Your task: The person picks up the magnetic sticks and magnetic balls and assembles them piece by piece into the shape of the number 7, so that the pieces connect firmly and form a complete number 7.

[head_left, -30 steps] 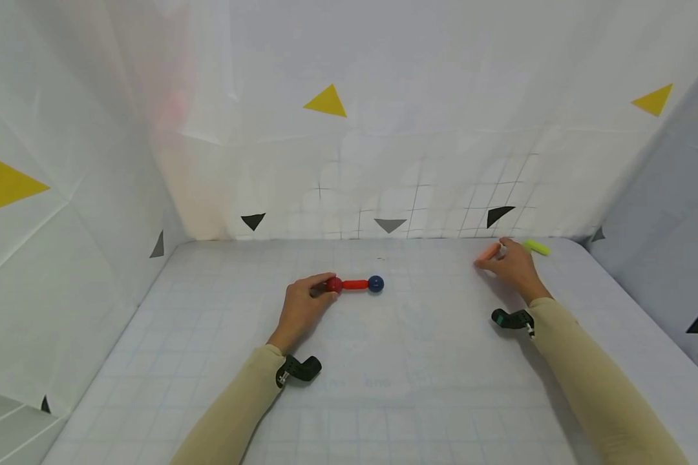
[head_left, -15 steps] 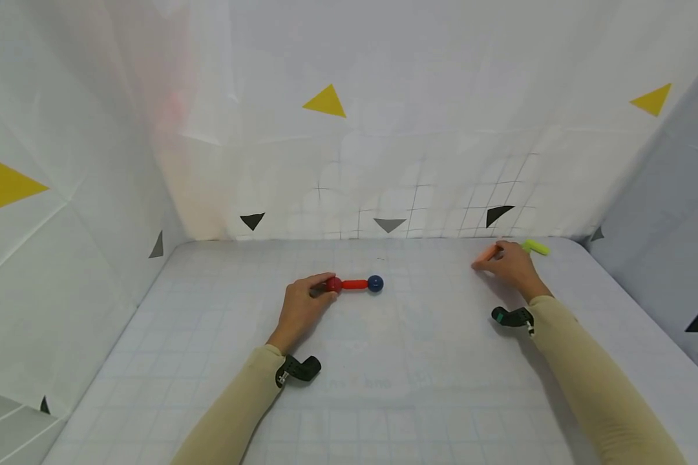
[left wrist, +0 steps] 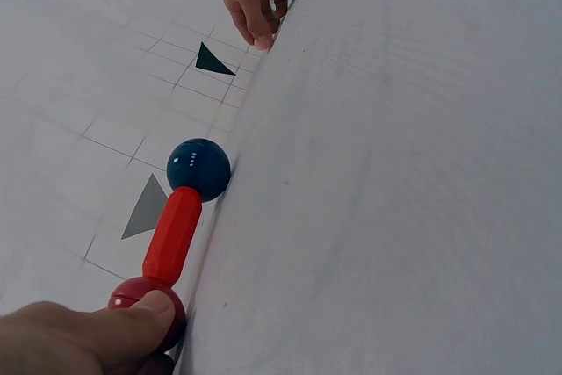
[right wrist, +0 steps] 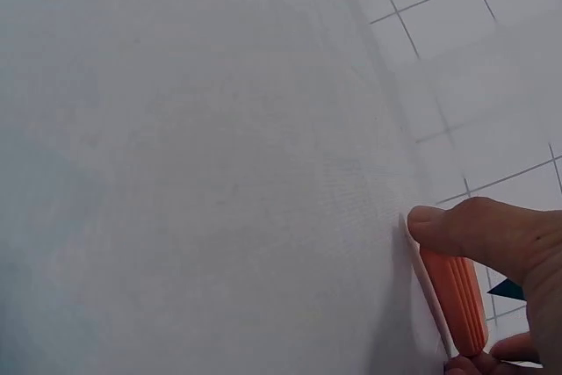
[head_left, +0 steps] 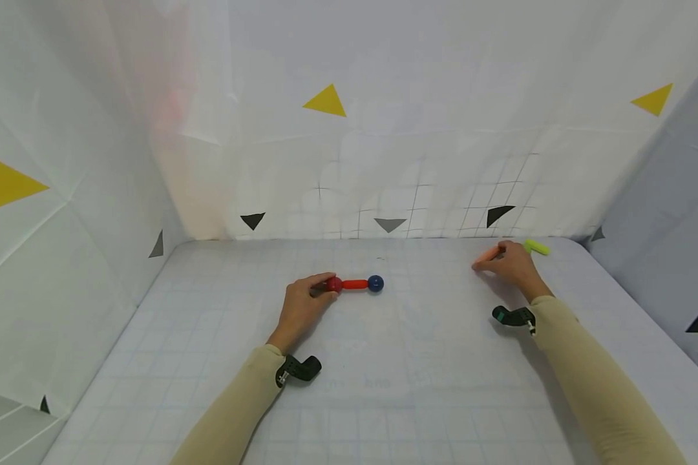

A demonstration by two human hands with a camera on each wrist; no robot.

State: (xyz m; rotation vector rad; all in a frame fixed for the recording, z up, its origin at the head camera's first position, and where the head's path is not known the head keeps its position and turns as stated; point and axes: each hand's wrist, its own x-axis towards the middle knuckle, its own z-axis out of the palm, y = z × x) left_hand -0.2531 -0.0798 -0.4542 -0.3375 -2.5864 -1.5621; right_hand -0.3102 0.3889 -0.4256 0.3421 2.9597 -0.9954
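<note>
My left hand (head_left: 302, 309) grips a dark red ball (head_left: 334, 284) between thumb and fingers. A red rod (head_left: 355, 284) extends from that ball to a dark blue ball (head_left: 375, 283), the three lined up end to end. In the left wrist view the thumb lies over the red ball (left wrist: 132, 292), and part of the ball is hidden. Farther back on the right, my right hand (head_left: 514, 266) pinches an orange ribbed rod (right wrist: 457, 300) between thumb and fingertips. Behind that hand lies a yellow-green rod (head_left: 537, 247), partly covered by it in the head view.
A white gridded sheet (head_left: 384, 361) covers the table. White cloth walls rise behind it (head_left: 442, 97) and on both sides, marked with yellow, black and grey triangles. A black camera mount (head_left: 299, 369) sits on the left wrist, another camera mount (head_left: 513, 319) on the right.
My right hand has shifted very slightly left and toward me with the orange rod. The left hand and the ball-and-rod piece stay where they were.
</note>
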